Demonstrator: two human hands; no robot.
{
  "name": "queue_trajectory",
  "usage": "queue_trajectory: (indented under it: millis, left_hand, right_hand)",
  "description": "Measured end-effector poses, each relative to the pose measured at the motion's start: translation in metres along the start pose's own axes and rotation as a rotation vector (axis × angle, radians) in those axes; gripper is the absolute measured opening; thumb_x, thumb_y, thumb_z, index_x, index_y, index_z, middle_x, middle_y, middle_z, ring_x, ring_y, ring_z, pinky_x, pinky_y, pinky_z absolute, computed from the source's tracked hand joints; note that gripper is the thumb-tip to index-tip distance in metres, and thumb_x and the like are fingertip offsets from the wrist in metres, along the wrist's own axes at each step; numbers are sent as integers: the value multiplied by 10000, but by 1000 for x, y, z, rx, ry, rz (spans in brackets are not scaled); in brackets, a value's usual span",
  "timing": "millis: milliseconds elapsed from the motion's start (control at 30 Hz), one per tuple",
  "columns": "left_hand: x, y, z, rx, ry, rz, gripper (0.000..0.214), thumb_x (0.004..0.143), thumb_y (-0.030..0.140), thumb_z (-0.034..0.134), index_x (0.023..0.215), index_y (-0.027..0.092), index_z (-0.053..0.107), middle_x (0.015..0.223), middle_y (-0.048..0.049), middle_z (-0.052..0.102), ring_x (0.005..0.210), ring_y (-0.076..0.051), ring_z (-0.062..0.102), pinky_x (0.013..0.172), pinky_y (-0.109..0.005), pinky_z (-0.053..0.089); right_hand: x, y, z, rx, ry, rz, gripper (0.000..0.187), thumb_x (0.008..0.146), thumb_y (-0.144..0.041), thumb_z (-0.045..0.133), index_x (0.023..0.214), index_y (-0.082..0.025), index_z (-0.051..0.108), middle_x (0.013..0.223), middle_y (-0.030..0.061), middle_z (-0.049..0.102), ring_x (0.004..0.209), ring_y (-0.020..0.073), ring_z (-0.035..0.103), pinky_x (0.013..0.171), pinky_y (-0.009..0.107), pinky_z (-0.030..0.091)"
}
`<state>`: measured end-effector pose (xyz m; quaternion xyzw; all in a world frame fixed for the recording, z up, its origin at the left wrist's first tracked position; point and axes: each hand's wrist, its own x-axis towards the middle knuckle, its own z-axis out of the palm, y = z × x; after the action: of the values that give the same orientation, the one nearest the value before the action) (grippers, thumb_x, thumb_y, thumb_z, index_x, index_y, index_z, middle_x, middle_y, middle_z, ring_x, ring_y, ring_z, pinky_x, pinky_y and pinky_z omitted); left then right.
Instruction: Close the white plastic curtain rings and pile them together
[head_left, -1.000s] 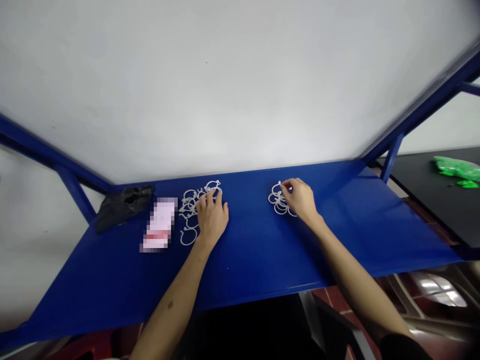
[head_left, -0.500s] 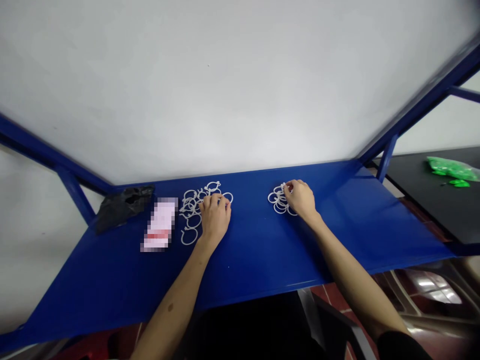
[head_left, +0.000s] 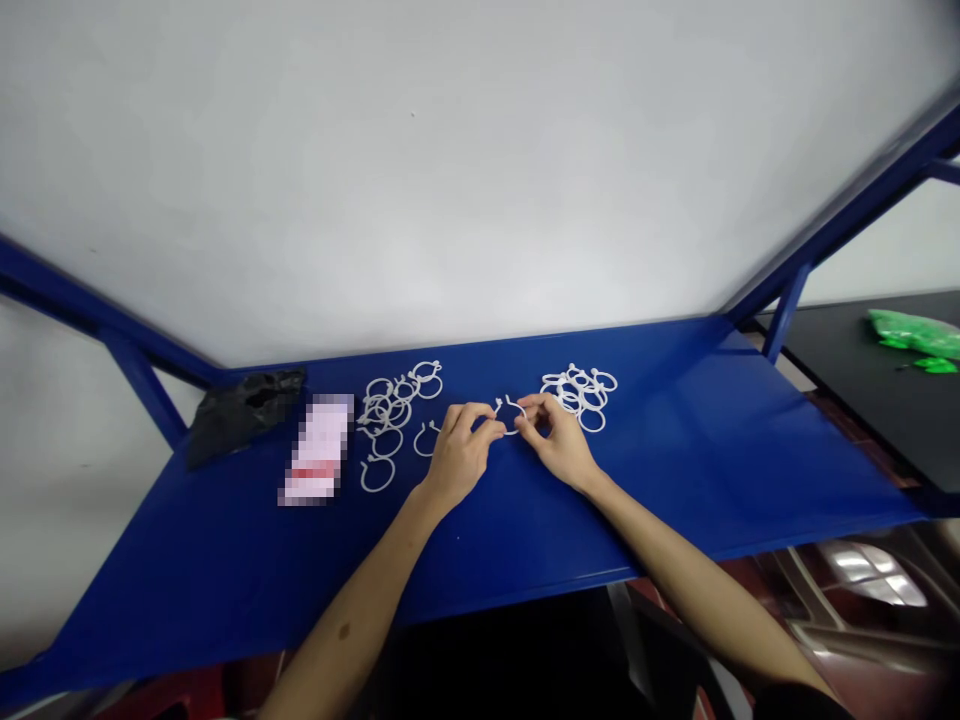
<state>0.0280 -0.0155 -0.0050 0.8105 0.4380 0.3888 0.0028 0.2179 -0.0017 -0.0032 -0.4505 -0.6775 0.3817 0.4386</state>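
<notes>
White ring (head_left: 512,432) lies between the left hand (head_left: 458,450) and the right hand (head_left: 561,442) over the blue table (head_left: 517,530), its gap facing the wall (head_left: 480,200), each hand pinching the side nearest it, neither clearly closer.

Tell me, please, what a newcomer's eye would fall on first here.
Probably the bright blue table against the pale wall. Near its middle, the left hand and right hand hold one open white ring. A left heap and right heap of similar rings flank them.
</notes>
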Motion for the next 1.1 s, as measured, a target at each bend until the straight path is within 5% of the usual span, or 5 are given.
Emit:
queue_trajectory:
  millis: [167, 300, 400, 933, 1100]
  left_hand:
    - [0, 3, 5, -169, 80, -251, 116, 956, 251, 596, 1037, 202, 664, 1047, -86, 670, 972, -206, 624, 804, -340, 546]
    - [-1, 3, 9, -348, 12, -433, 115, 958, 283, 590, 1007, 219, 671, 903, -36, 746, 754, -161, 692, 666, -287, 547]
    - [-1, 4, 9, -468, -17, -509, 131, 967, 265, 561, 1029, 221, 668, 892, -26, 773, 813, -179, 733, 719, -298, 564]
    - [-8, 7, 11, -147, -19, -172, 170, 996, 251, 497, 1025, 233, 663, 910, -52, 733, 839, -200, 667, 798, -357, 522]
    - [-3, -22, 6, 92, -15, -298, 259, 922, 381, 619, 1115, 222, 687, 1103, -131, 713, 1032, -309, 612, 909, -475, 480]
  right_hand:
    - [-4, 5, 1, 28, -17, 34, 266, 961, -362, 573, 1181, -220, 618, 748, -17, 647, 656, 139, 627, 652, 274, 515]
    - [-8, 4, 6, 70, -48, 52, 276, 965, -401, 586, 1167, -222, 643, 765, -4, 700, 638, 140, 653, 649, 275, 535]
    - [-10, 2, 9, 87, -32, 34, 284, 958, -413, 605, 1166, -223, 647, 783, 5, 722, 659, 150, 678, 661, 277, 550]
    - [-12, -7, 3, -188, -4, -222, 237, 1003, -326, 526, 1018, -273, 756, 939, 52, 763, 855, 216, 729, 817, 356, 593]
    - [15, -11, -30, -313, 149, -167, 234, 981, -327, 527, 1026, -263, 748, 1034, 98, 720, 914, 262, 691, 852, 420, 572]
